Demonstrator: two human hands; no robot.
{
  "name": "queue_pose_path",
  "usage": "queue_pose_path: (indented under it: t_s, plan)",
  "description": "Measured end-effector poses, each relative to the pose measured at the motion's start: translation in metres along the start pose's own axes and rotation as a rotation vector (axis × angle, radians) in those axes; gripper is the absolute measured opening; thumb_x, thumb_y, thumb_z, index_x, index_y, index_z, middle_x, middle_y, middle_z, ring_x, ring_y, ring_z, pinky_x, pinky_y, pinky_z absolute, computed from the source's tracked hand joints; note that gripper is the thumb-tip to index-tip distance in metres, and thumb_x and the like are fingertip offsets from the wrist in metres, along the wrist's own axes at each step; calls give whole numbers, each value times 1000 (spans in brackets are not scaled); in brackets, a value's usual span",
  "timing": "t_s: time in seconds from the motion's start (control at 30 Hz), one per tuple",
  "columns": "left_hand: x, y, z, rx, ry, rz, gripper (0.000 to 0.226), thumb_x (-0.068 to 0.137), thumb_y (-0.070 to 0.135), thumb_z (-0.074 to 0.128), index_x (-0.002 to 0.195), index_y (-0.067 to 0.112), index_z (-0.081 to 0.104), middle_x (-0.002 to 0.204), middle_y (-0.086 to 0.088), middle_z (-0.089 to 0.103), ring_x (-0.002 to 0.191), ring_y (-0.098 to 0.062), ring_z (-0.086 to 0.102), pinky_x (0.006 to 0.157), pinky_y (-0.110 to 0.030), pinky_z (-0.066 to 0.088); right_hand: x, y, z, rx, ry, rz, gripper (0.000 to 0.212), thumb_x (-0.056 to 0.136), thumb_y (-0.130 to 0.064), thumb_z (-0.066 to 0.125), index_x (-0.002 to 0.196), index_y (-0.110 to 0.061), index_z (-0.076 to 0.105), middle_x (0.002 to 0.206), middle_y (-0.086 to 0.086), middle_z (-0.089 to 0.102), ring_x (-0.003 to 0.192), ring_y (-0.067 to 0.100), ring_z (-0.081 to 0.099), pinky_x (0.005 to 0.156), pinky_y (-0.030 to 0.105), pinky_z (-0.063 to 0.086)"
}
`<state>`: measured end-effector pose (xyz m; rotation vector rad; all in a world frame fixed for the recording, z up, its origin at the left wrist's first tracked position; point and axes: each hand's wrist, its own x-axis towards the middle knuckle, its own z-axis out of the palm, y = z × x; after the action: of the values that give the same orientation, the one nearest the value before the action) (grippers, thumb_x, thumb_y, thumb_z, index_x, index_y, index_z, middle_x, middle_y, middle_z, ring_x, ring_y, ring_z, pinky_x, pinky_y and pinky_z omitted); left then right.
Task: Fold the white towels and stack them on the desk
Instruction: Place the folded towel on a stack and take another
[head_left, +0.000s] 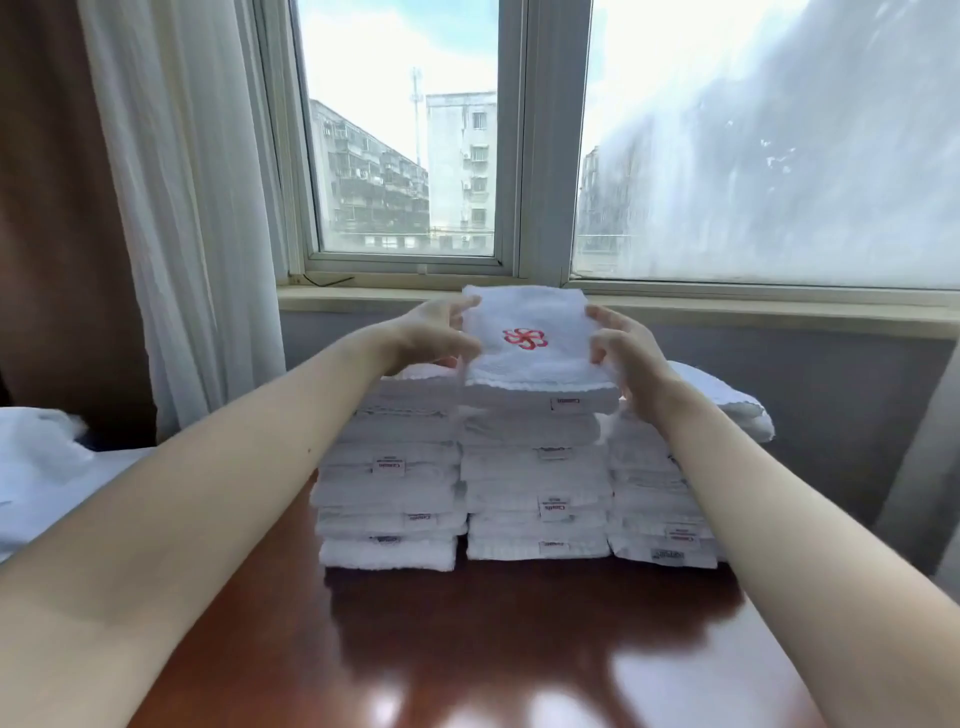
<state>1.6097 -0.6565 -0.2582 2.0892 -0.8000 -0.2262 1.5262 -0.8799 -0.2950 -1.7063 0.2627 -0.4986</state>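
Observation:
A folded white towel (535, 364) with a red flower emblem lies on top of the middle stack (537, 499). My left hand (436, 335) grips its left edge and my right hand (621, 348) grips its right edge. Three stacks of folded white towels stand side by side on the glossy brown desk (467, 649): a left stack (389, 493), the middle one and a right stack (654, 509). Small labels show on many front folds. Both my bare forearms reach across the desk.
A looser white towel (727, 400) tops the right stack behind my right hand. White bedding (41, 467) lies at the left. Behind the stacks runs a window sill (363, 299), with a white curtain (197, 208) on the left.

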Motion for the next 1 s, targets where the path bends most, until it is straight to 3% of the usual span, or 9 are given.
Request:
queue_pose_path:
  t_s: [0.1, 0.23, 0.33, 0.47, 0.53, 0.57, 0.6, 0.67, 1.0]
  plan:
    - [5, -7, 6, 261, 12, -61, 64, 88, 11, 60, 149, 10, 40, 153, -7, 40, 139, -19, 40, 96, -20, 35, 3, 7, 4, -247, -30, 119, 21, 73, 3, 37, 60, -12, 43, 64, -3, 30, 61, 20, 20, 50, 21, 15]
    - [4, -8, 6, 278, -75, -117, 20, 84, 16, 62, 102, 12, 70, 93, 3, 50, 86, -6, 51, 67, -8, 35, -1, -6, 9, -341, -10, 186, 30, 77, 3, 36, 61, -21, 29, 54, -1, 25, 50, 18, 18, 47, 16, 20]
    - [0, -5, 7, 331, -108, -96, 11, 80, 12, 56, 76, 4, 63, 94, -2, 41, 86, -10, 25, 70, -21, 31, -4, -10, 8, -423, -63, 134, 34, 90, 3, 42, 66, -21, 36, 66, 2, 33, 54, 19, 28, 46, 26, 24]
    - [-15, 1, 9, 291, 2, -18, 24, 86, 11, 59, 105, 9, 73, 111, 14, 62, 113, -6, 52, 96, -24, 36, -23, -18, 5, -457, -65, 72, 32, 80, 3, 39, 62, -21, 29, 64, 1, 22, 59, 20, 19, 50, 27, 14]
    - [-31, 4, 10, 236, 102, 35, 32, 87, 14, 59, 117, 17, 70, 117, 10, 65, 116, -9, 57, 101, -27, 42, -31, -23, 6, -448, -45, -13, 19, 81, -1, 46, 68, -10, 55, 67, 8, 51, 75, 13, 23, 56, 31, 37]
    - [-41, 5, 11, 209, 154, 62, 33, 88, 16, 59, 120, 20, 68, 120, 7, 65, 116, -9, 58, 103, -29, 43, -35, -25, 8, -461, -32, -90, 20, 85, -4, 49, 92, -4, 68, 93, 13, 67, 122, 20, 40, 77, 36, 49]
    - [-51, 6, 11, 199, 203, 86, 34, 88, 18, 59, 121, 23, 66, 121, 7, 65, 115, -8, 58, 103, -29, 43, -42, -29, 10, -480, -25, -155, 33, 88, -8, 52, 116, -5, 67, 119, 11, 67, 112, 27, 60, 95, 34, 47]
    - [-74, 5, 10, 225, 281, 128, 37, 88, 21, 59, 123, 28, 64, 121, 9, 64, 114, -5, 56, 100, -27, 42, -60, -39, 20, -524, -52, -286, 43, 89, -14, 55, 132, -14, 60, 135, 2, 60, 124, 15, 54, 95, 21, 44]
    - [-229, -43, -15, 477, 442, 47, 49, 88, 26, 60, 137, 29, 53, 142, 8, 48, 129, -11, 47, 99, -28, 40, -162, -66, 125, -677, -354, -603, 43, 85, -15, 61, 127, -25, 62, 126, -9, 63, 117, 8, 54, 86, 23, 39]
